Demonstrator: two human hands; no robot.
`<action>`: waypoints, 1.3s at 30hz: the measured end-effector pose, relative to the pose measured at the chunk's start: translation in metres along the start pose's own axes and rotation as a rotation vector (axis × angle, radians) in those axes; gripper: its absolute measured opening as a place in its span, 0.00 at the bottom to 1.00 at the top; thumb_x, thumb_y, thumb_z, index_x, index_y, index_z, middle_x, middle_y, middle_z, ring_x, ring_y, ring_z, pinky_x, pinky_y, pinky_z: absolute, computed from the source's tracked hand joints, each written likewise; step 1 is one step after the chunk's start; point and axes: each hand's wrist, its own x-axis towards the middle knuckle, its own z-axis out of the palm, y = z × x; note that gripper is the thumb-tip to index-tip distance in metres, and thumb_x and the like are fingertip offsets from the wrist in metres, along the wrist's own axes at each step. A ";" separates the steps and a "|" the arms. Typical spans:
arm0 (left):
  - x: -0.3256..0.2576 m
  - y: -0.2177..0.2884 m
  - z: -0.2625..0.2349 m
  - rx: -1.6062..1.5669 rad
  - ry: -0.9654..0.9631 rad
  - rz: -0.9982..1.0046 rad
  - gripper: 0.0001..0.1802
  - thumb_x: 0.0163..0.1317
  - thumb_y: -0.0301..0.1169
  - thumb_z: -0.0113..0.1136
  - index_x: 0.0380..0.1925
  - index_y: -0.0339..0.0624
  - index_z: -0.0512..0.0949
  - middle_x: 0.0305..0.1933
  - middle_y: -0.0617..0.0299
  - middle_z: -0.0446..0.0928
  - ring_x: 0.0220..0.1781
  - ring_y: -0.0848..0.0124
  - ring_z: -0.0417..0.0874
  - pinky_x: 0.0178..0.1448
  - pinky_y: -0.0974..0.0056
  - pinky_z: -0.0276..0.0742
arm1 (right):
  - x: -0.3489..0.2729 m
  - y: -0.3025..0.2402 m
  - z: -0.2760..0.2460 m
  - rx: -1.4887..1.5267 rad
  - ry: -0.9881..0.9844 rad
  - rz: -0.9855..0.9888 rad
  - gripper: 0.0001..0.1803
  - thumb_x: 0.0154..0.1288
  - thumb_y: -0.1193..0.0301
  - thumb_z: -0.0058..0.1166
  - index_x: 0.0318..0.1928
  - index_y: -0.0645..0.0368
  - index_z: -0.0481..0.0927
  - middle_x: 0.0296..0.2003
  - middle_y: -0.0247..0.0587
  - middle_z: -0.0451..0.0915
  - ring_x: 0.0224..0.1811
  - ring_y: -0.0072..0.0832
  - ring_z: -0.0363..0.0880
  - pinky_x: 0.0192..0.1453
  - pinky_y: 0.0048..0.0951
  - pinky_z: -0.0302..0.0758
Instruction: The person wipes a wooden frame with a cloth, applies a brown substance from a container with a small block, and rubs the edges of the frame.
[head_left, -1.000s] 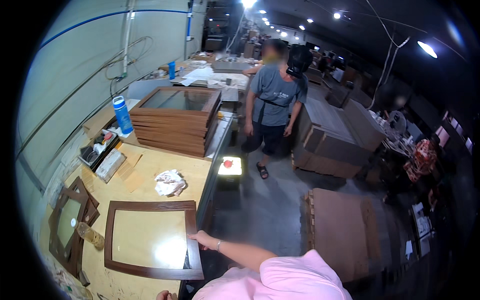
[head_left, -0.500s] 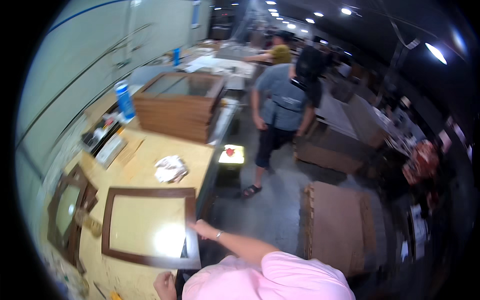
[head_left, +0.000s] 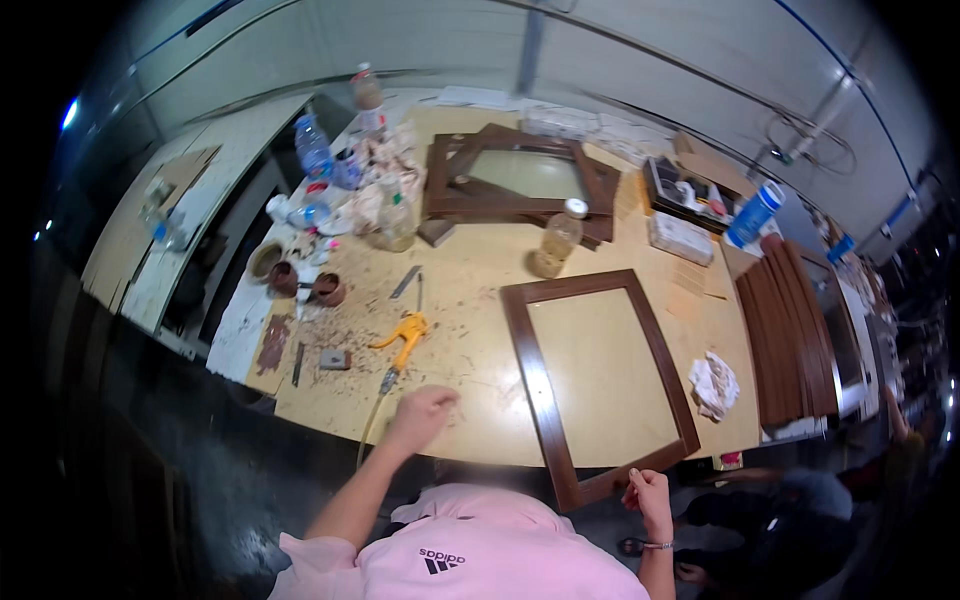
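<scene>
A brown wooden frame with a clear pane [head_left: 540,385] lies slantwise on the bench, its near end jutting past the front edge. At the near right corner of this frame, my right hand [head_left: 648,497] has its fingers closed on the rail. My left hand [head_left: 422,415] hovers over the bench's front edge, fingers curled, with nothing visible in them. Just beyond it is a yellow air blow gun [head_left: 405,338] with a thin nozzle and a hose. A capped bottle of yellowish liquid [head_left: 558,240] stands behind the frame.
Several more brown frames [head_left: 440,205] lie piled at the back. On the left are bottles, small pots [head_left: 328,290], rags and a sanding block [head_left: 335,359]. A crumpled white cloth [head_left: 714,386], a blue can [head_left: 755,214] and a frame stack [head_left: 790,330] occupy the right. Another person [head_left: 770,520] is beyond the bench.
My view has swung left to face the bench squarely. My left hand has moved forward over the bench edge. The right hand still grips the wooden frame.
</scene>
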 end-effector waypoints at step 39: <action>0.132 -0.153 -0.229 0.690 0.436 -0.020 0.04 0.58 0.27 0.61 0.29 0.41 0.76 0.30 0.55 0.75 0.34 0.51 0.80 0.37 0.49 0.73 | 0.150 -0.269 0.563 -0.580 -0.335 -1.009 0.37 0.39 0.63 0.77 0.56 0.49 0.80 0.47 0.39 0.75 0.53 0.40 0.71 0.57 0.40 0.69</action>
